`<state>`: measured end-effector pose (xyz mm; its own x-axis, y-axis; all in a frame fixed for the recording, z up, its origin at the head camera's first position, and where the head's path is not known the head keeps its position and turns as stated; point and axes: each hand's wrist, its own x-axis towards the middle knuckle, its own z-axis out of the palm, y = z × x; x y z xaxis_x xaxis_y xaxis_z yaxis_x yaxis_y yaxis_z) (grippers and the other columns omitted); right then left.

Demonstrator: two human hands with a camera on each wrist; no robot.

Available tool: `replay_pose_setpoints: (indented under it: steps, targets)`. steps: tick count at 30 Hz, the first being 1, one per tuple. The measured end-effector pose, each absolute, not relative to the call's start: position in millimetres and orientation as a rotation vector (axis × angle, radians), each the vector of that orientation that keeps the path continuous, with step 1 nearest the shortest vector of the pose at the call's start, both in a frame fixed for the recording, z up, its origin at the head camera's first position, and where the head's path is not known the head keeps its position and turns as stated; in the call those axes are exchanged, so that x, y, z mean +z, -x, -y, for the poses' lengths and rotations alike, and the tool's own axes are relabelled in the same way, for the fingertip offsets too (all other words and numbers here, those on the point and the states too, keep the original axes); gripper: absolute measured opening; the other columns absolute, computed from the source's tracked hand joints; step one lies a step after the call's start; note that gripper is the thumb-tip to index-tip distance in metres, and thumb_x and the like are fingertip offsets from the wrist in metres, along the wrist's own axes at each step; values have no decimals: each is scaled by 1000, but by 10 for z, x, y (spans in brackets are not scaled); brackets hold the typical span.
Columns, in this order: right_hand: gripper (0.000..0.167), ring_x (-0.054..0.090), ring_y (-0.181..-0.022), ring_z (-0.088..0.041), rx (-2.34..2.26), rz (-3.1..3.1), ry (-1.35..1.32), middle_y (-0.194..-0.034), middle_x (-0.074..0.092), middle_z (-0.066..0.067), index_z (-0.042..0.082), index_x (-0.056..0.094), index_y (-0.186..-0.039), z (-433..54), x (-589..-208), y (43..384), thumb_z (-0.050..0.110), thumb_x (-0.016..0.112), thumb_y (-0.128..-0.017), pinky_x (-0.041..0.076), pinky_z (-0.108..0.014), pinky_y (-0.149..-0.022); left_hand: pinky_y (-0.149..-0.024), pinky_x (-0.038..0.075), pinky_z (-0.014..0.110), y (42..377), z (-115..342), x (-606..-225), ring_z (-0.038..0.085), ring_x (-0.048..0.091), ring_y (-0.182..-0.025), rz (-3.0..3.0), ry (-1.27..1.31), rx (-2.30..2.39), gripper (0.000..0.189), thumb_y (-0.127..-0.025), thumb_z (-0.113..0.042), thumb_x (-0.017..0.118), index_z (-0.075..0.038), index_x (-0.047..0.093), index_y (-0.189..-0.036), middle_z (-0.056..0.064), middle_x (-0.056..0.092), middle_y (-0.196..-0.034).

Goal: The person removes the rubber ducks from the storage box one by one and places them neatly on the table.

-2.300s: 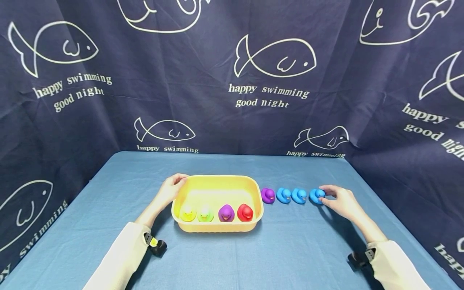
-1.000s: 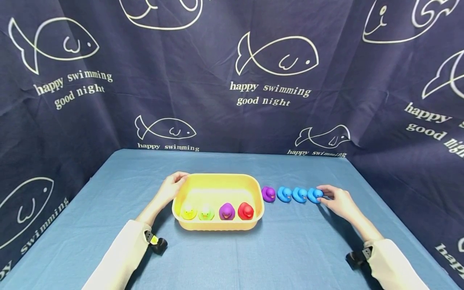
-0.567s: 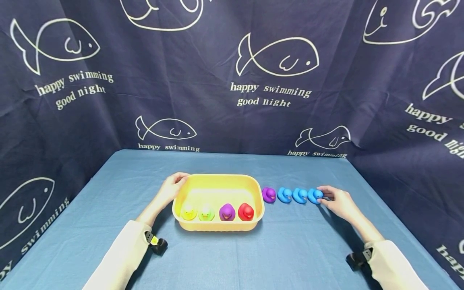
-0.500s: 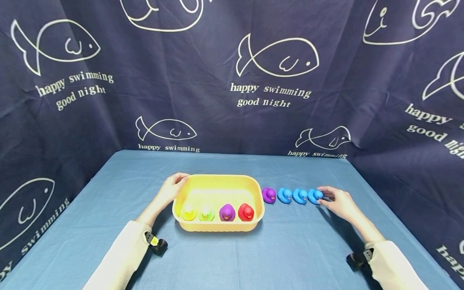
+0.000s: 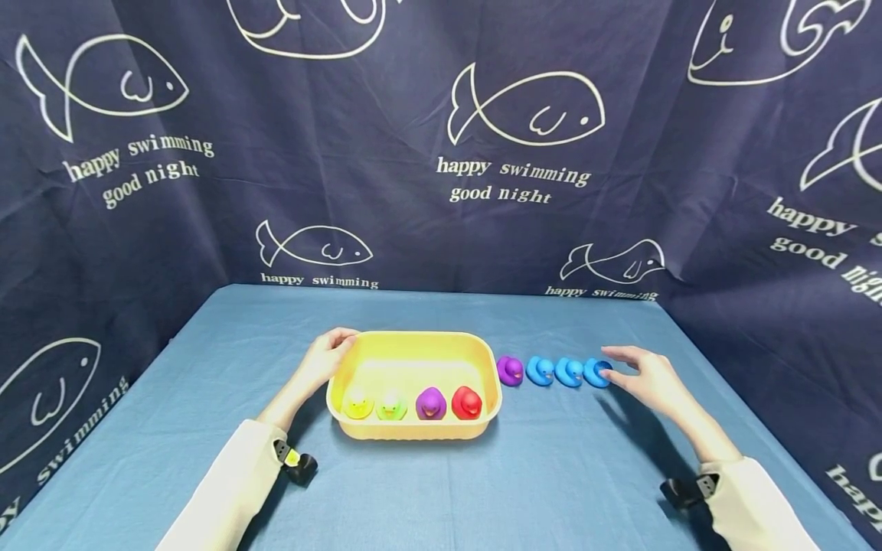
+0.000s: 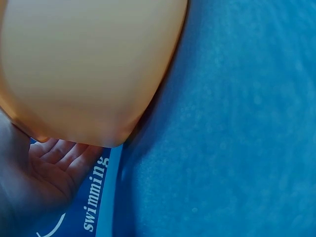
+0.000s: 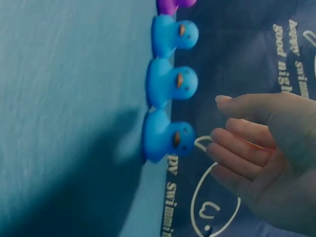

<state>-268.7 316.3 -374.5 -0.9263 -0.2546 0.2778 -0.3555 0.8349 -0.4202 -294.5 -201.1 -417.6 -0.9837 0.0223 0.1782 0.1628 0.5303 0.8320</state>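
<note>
My left hand [image 5: 327,358] grips the back left corner of a yellow plastic basin [image 5: 413,430]. In the left wrist view its fingers [image 6: 63,157] curve behind the basin wall, their tips hidden. Along the basin's front wall inside sit a yellow duck [image 5: 357,404], a green duck [image 5: 392,407], a purple duck [image 5: 431,404] and a red duck [image 5: 467,403]. My right hand [image 5: 651,381] hovers above the rightmost blue rubber duck [image 7: 168,136], thumb and fingers spread apart. In the right wrist view a gap shows between that hand and the duck.
To the right of the basin, a purple duck [image 5: 510,371] and two more blue ducks, one in the middle [image 5: 540,371] and one beside it [image 5: 568,373], continue the row. A blue cloth [image 5: 441,497] covers the table. Behind hangs a dark blue curtain [image 5: 406,229] printed with fish.
My right hand slid the last blue duck left against its neighbour, then let go of it and rose slightly, fingers spreading. The left hand and basin have stayed in place.
</note>
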Motion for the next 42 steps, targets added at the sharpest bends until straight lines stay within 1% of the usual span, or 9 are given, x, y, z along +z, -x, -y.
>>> replay_pose_setpoints:
  steps: [6, 11, 18, 25, 31, 38, 42]
  targets:
    - [41, 55, -111, -42, 703, 2782, -518, -118, 62, -22, 0, 62, -119, -2987, -3686, 2625, 19, 70, -84, 44, -54, -90, -75, 47, 26, 2938, 2008, -4171, 22, 60, -90, 2614, 161, -1447, 27, -98, -17, 49, 1, 62, -114, 17, 67, -104]
    - [38, 56, -110, -39, 686, 2707, -587, -115, 65, -18, 4, 65, -115, -2823, -3689, 2597, 16, 73, -81, 42, -54, -90, -75, 47, 26, 2936, 2008, -4173, 22, 60, -90, 2617, 162, -1439, 27, -98, -17, 49, 0, 62, -114, 17, 67, -104]
    - [35, 59, -108, -33, 693, 2623, -676, -111, 67, -11, 7, 67, -112, -2611, -3706, 2593, 15, 75, -79, 43, -50, -90, -76, 47, 26, 2942, 2009, -4184, 22, 60, -92, 2615, 156, -1440, 27, -98, -18, 49, 0, 62, -114, 17, 67, -105]
    - [36, 59, -109, -32, 745, 2612, -727, -112, 67, -11, 8, 67, -113, -2428, -3714, 2599, 15, 75, -79, 44, -50, -91, -74, 48, 25, 2934, 2000, -4178, 20, 60, -89, 2610, 160, -1466, 28, -98, -18, 48, 0, 61, -114, 17, 66, -105]
    - [37, 59, -110, -30, 767, 2594, -774, -114, 66, -10, 8, 66, -114, -2287, -3703, 2599, 14, 75, -78, 43, -48, -93, -75, 48, 26, 2927, 1998, -4177, 20, 59, -88, 2612, 160, -1465, 27, -98, -18, 48, -1, 62, -115, 17, 66, -105]
    - [39, 60, -109, -27, 814, 2565, -828, -113, 66, -7, 10, 66, -114, -2106, -3681, 2584, 18, 77, -78, 45, -46, -92, -73, 47, 25, 2919, 1995, -4170, 18, 58, -86, 2613, 151, -1492, 26, -98, -17, 49, -1, 62, -114, 16, 66, -105]
    - [40, 59, -111, -26, 839, 2602, -843, -114, 66, -5, 12, 66, -116, -2000, -3657, 2572, 21, 76, -78, 46, -48, -92, -73, 47, 25, 2923, 1997, -4168, 18, 58, -86, 2611, 154, -1494, 26, -98, -16, 48, 0, 62, -114, 17, 66, -105]
